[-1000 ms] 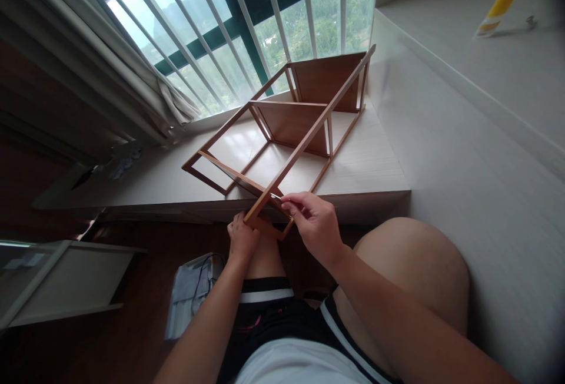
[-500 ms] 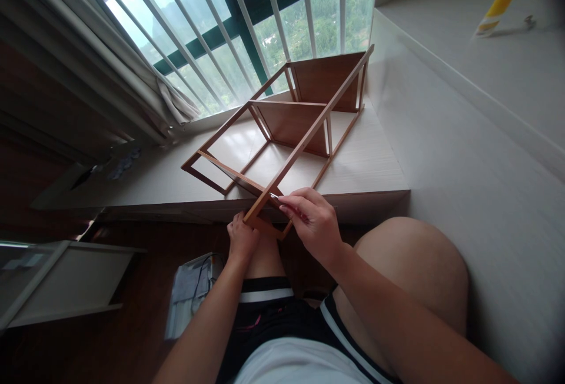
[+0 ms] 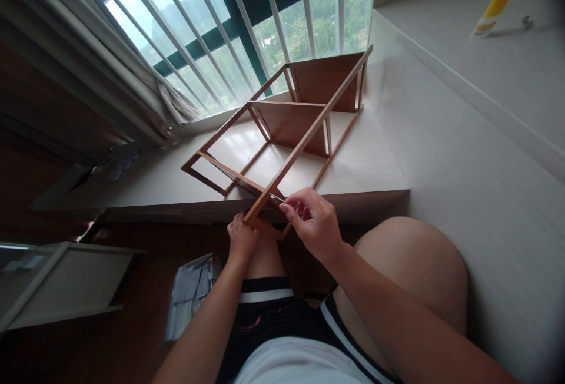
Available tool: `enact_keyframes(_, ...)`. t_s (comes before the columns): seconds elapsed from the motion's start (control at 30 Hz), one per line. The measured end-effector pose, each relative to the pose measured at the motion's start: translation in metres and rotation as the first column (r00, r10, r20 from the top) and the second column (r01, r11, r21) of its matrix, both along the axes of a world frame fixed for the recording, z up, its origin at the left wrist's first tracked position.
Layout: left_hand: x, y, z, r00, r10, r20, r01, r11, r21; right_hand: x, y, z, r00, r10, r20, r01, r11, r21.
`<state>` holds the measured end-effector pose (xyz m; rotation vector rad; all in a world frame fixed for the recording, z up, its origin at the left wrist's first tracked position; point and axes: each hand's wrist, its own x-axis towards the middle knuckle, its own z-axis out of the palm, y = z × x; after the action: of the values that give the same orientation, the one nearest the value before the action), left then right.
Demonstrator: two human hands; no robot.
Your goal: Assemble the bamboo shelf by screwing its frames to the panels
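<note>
A brown wooden shelf frame (image 3: 304, 139) with flat panels between its rails lies tilted on the pale ledge, its near end jutting out over my lap. My left hand (image 3: 242, 237) is closed around the near corner of the frame; some of its fingers are hidden behind the wood. Beside the near rail, my right hand (image 3: 313, 219) pinches a thin silver rod that looks like a hex key (image 3: 278, 198). The rod's tip meets the rail close to the joint with the lowest crosspiece. Its other end is hidden in my fingers.
The pale ledge (image 3: 375, 166) runs under a barred window. A white wall (image 3: 463, 136) rises at right, and a yellow-and-white tube (image 3: 494, 12) rests on the upper right surface. On the floor sits a box with a cable (image 3: 194, 290). Left are a white cabinet (image 3: 79, 278) and curtain (image 3: 110, 60).
My right fingers have shifted slightly along the rod, away from the rail, and more of the rod shows. My left hand and the frame stay in place.
</note>
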<state>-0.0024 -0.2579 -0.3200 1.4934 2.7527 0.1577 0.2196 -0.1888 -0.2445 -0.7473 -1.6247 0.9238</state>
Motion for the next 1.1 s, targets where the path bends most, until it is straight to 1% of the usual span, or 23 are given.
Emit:
enact_keyframes(0.07,0.0001,-0.0006,0.0,1.0,-0.006,-0.002,0.006,1.0,0.005,0.0005,-0.0002,0.0009,1.0,0.011,-0.01,-0.011,0.998,-0.062)
enact_keyframes(0.13,-0.0001,-0.0013,-0.0002,1.0,-0.015,-0.005,0.015,1.0,0.015,0.0007,-0.0001,0.0012,0.998,0.04,-0.044,-0.047,0.984,-0.175)
enact_keyframes(0.23,-0.0008,-0.0018,-0.0011,1.0,-0.024,-0.009,0.025,0.999,0.02,-0.0004,0.0009,-0.0002,0.986,0.107,-0.129,-0.146,0.927,-0.345)
enact_keyframes(0.3,-0.0015,-0.0018,-0.0022,1.0,-0.026,-0.013,0.026,0.999,0.02,-0.002,0.0019,-0.002,0.97,0.138,-0.201,-0.212,0.885,-0.415)
enact_keyframes(0.47,-0.0033,-0.002,-0.0046,1.0,-0.023,-0.015,0.024,0.999,0.032,-0.0054,0.0048,-0.0052,0.908,0.18,-0.378,-0.365,0.784,-0.503)
enact_keyframes(0.57,-0.0037,-0.0023,-0.0047,0.999,-0.03,-0.011,0.031,0.999,0.041,-0.0056,0.0061,-0.005,0.885,0.206,-0.418,-0.415,0.756,-0.506)
enact_keyframes(0.63,-0.0035,-0.0024,-0.0045,1.0,-0.028,-0.007,0.028,0.999,0.038,-0.0054,0.0064,-0.0048,0.883,0.224,-0.413,-0.425,0.756,-0.498)
enact_keyframes(0.7,-0.0032,-0.0024,-0.0042,1.0,-0.021,-0.005,0.021,0.999,0.034,-0.0047,0.0061,-0.0047,0.899,0.237,-0.369,-0.405,0.771,-0.491)
enact_keyframes(0.77,-0.003,-0.0022,-0.0041,1.0,-0.015,-0.002,0.015,0.999,0.037,-0.0035,0.0054,-0.0044,0.925,0.249,-0.286,-0.362,0.807,-0.467)
enact_keyframes(0.87,-0.0025,-0.0017,-0.0033,1.0,-0.005,0.011,0.005,0.999,0.045,-0.0017,0.0039,-0.003,0.953,0.263,-0.148,-0.3,0.871,-0.388)
enact_keyframes(0.93,-0.0019,-0.0014,-0.0022,1.0,0.002,0.027,-0.004,0.999,0.045,-0.0012,0.0031,-0.0022,0.961,0.262,-0.086,-0.276,0.899,-0.341)
enact_keyframes(1.0,-0.0012,-0.0013,-0.0009,0.999,0.006,0.042,-0.008,0.999,0.044,-0.0015,0.0025,-0.002,0.963,0.26,-0.072,-0.269,0.906,-0.327)
enact_keyframes(1.1,-0.0003,-0.0016,0.0007,0.999,0.003,0.047,-0.005,0.999,0.049,-0.0028,0.002,-0.0031,0.951,0.275,-0.142,-0.309,0.876,-0.372)
